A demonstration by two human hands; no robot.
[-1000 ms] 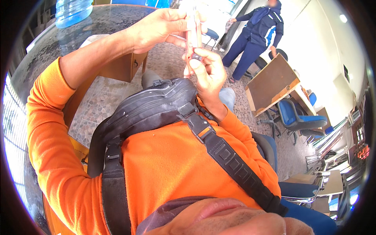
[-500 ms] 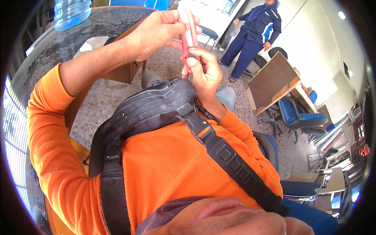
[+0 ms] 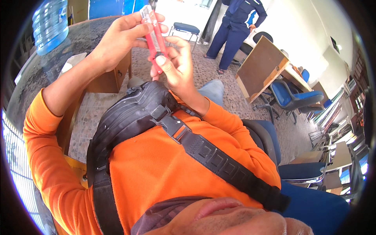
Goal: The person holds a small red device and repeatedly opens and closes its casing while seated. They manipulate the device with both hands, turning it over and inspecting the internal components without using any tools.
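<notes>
Both my hands hold a slim red box cutter (image 3: 156, 40), raised in front of my chest with its upper end leaning left. My left hand (image 3: 119, 41) pinches the upper part between thumb and fingers, beside a pale, whitish strip along the body. Around the lower end closes my right hand (image 3: 178, 69), its thumb lying by a small black knob on the cutter. Whether any blade sticks out is too unclear to tell. A black strapped bag (image 3: 131, 109) lies across my front, just below the hands.
At left stands a dark glossy table (image 3: 31, 72) bearing a large blue water bottle (image 3: 50, 27). Farther off, a person in dark blue (image 3: 231, 33) stands near a tilted wooden desk (image 3: 261, 68). Blue chairs (image 3: 290, 94) are at right, and a dark blue seat (image 3: 186, 28) is beyond my hands.
The view has shifted, so the surroundings sit farther left. My hands and the box cutter have moved left in the picture, and the cutter leans more. Both hands keep their hold.
</notes>
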